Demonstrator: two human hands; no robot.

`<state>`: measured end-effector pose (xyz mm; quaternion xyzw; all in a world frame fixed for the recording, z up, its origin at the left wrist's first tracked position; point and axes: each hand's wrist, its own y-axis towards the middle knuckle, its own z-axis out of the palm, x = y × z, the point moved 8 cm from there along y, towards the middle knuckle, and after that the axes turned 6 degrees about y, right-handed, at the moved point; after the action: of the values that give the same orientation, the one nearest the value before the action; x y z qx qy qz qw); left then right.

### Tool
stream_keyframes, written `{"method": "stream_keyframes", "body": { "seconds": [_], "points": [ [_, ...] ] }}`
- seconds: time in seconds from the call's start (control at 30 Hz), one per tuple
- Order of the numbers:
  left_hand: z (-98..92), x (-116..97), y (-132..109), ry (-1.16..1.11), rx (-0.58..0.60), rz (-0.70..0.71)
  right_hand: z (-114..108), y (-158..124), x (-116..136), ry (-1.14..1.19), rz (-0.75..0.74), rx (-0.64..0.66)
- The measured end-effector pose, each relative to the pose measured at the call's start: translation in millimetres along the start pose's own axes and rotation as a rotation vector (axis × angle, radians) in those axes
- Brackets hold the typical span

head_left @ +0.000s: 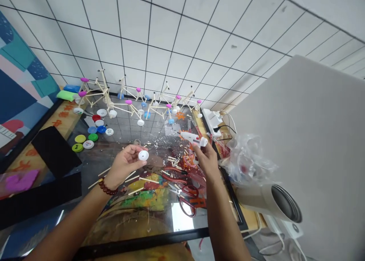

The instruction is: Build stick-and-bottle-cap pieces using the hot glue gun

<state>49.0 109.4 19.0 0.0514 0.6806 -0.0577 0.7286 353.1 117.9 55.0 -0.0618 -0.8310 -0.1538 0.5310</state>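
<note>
My left hand [122, 166], with a bead bracelet at the wrist, pinches a small round white bottle cap [143, 155] between thumb and fingers. A dark spot shows at the cap's middle. In my right hand [205, 156] is a white hot glue gun [190, 136], its nozzle pointing left over the table. Some distance separates the nozzle from the cap. Below my right hand lie red-handled scissors [182, 192] and red-handled pliers [174, 174]. Loose wooden sticks [136, 191] are scattered below my left hand.
Stick figures with pink tops and cap bases [129, 109] line the back, by the tiled wall. Coloured bottle caps [92, 137] sit at left, near black sheets [57, 151]. At right are a power strip [211, 120], a plastic bag [251, 158] and a cylindrical container [256, 198].
</note>
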Motion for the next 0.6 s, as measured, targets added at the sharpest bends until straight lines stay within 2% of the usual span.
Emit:
{"method": "stream_keyframes", "body": {
  "seconds": [0.1,0.27,0.37,0.6],
  "points": [
    [-4.2,7,-6,-0.008,-0.044,-0.013,13,-35,10,0.226,-0.004,0.077],
    [-4.2,5,-13,0.036,-0.062,0.012,42,-78,26,0.247,-0.092,0.228],
    [-3.8,2,-14,0.076,-0.077,0.029,53,-87,34,0.199,-0.157,0.306],
    [-3.0,-1,-15,0.208,-0.085,0.089,65,-89,40,0.149,-0.200,0.384]
  ]
}}
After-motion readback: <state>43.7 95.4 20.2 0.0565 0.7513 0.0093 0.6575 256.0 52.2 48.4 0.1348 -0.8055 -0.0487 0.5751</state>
